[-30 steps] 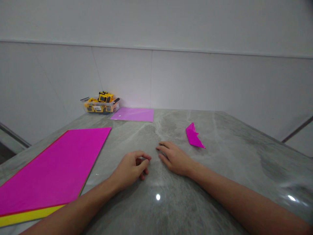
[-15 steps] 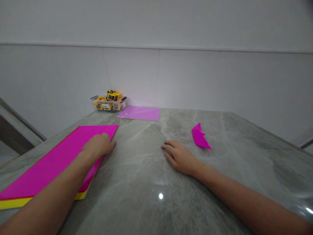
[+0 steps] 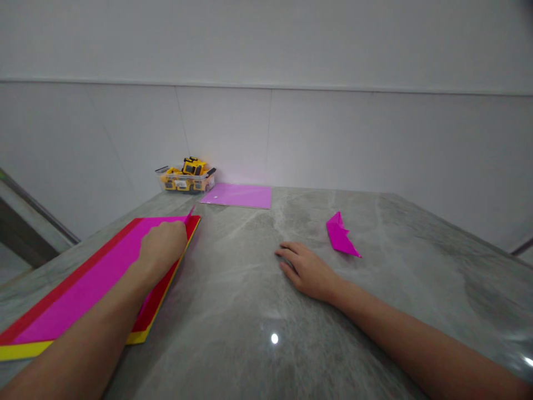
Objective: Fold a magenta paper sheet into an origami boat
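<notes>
At the left lies a stack of coloured paper, with a magenta sheet (image 3: 95, 283) on top of a red sheet (image 3: 160, 291) and a yellow edge (image 3: 29, 351) below. My left hand (image 3: 164, 244) is closed at the right side of the magenta sheet, whose edge bends up beside the fingers; the fingertips are hidden. My right hand (image 3: 306, 269) rests on the table with its fingers apart, holding nothing. To its right is a folded magenta paper piece (image 3: 340, 234), creased with pointed ends.
A clear plastic box (image 3: 185, 182) with yellow toy vehicles (image 3: 194, 166) stands at the back left by the wall. Beside it a flat light purple sheet (image 3: 239, 195) lies on the grey marbled table (image 3: 233, 311).
My left hand has closed on the magenta sheet's right edge and lifted it. The sheet has shifted on the stack, uncovering red along both sides. My right hand stays in place.
</notes>
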Available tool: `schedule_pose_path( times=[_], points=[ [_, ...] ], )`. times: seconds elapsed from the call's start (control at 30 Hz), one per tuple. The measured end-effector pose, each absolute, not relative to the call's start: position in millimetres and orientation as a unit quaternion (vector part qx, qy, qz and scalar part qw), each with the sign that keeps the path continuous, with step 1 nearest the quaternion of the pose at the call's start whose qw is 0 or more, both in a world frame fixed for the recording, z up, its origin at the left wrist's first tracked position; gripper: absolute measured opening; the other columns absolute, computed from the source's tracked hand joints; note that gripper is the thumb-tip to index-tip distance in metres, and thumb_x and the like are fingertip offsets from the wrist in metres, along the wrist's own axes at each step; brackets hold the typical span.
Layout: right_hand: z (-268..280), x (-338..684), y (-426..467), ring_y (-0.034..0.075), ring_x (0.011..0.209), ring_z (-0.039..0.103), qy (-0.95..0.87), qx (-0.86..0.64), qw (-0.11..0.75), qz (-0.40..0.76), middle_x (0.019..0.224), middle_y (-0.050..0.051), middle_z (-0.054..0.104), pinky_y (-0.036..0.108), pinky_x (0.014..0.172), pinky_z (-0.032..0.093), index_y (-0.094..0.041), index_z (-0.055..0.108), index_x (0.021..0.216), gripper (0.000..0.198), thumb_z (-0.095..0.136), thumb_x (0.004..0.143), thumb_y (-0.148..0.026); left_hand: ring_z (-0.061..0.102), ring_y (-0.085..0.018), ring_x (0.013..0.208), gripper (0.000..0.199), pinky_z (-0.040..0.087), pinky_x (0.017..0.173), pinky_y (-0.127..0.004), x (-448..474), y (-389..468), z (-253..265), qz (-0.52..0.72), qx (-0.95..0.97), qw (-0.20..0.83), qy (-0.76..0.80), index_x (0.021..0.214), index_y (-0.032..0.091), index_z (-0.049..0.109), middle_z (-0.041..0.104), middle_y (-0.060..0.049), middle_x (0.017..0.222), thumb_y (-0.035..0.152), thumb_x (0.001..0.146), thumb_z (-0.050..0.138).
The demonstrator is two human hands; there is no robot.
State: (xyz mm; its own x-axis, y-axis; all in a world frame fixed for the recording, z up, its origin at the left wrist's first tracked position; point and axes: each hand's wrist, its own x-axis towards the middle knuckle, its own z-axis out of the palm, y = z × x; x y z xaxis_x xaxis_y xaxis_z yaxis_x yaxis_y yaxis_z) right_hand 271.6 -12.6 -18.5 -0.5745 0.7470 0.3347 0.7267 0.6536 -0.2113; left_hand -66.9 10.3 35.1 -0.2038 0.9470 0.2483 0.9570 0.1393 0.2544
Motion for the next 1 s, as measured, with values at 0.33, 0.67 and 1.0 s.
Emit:
schedule_pose_path(
  times=[0.33, 0.67, 1.0],
  points=[
    [-19, 270, -11, 0.028, 0.12, 0.055, -0.851, -0.441, 0.265, 0.106, 0.129, 0.019, 0.058, 0.047, 0.104, 0.042, -0.01, 0.051, 0.131, 0.045, 0.051, 0.09, -0.028, 0.063, -0.02, 0.061, 0.036, 0.04, 0.059, -0.027, -1, -23, 54, -0.372, -0.642, 0.16, -0.651, 0.095, 0.014, 0.069, 0.067, -0.007, 0.069, 0.035, 0.093, 0.039],
    [-10, 268, -8, 0.021, 0.087, 0.069, -0.616, -0.326, 0.545, 0.467, 0.096, 0.006, 0.073, 0.036, 0.081, 0.054, -0.02, 0.066, 0.102, 0.035, 0.061, 0.084, -0.05, 0.056, -0.014, 0.061, 0.026, 0.04, 0.054, -0.022, 9, -31, 52, -0.586, -0.536, -0.026, -0.607, 0.086, 0.018, 0.067, 0.065, 0.002, 0.069, 0.039, 0.09, 0.052],
    [-15, 273, -9, 0.015, 0.055, 0.063, -0.519, -0.368, 0.531, 0.56, 0.066, 0.002, 0.071, 0.025, 0.052, 0.049, -0.017, 0.073, 0.073, 0.031, 0.077, 0.07, -0.047, 0.065, -0.018, 0.065, 0.029, 0.051, 0.058, -0.026, 9, -8, 22, -0.633, -0.513, -0.323, -0.482, 0.085, 0.019, 0.06, 0.069, -0.001, 0.076, 0.04, 0.069, 0.073]
  ],
)
